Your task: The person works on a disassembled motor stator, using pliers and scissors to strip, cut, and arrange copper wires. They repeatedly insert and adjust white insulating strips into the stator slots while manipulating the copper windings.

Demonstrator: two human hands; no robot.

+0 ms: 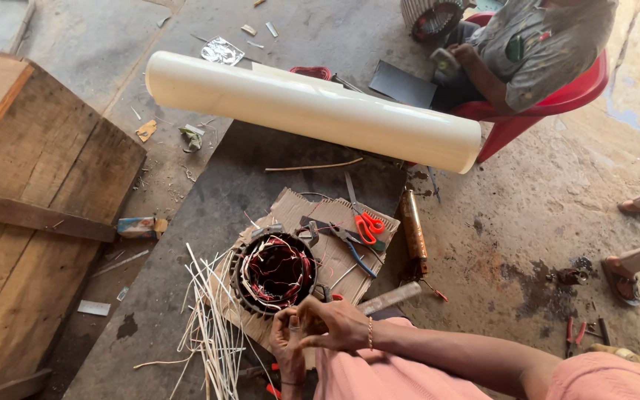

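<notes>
A round motor stator [274, 270] with red and copper windings lies on a piece of cardboard [301, 207] on the dark slab in front of me. My hands meet just below its near rim. My left hand [287, 347] points its fingers up and pinches a small pale piece, too small to identify. My right hand [332, 324], with a thin bracelet on the wrist, curls over the left fingers and grips the same piece. A loose bundle of pale thin strips [209, 318] lies left of the stator.
Orange-handled scissors [368, 226], blue-handled pliers [355, 250], a flat metal bar [390, 296] and a copper-coloured tube [412, 230] lie right of the stator. A large cream roll [312, 111] lies behind. Wooden boards [31, 200] stand left. Another person sits in a red chair [557, 100]; feet [627, 270] show at right.
</notes>
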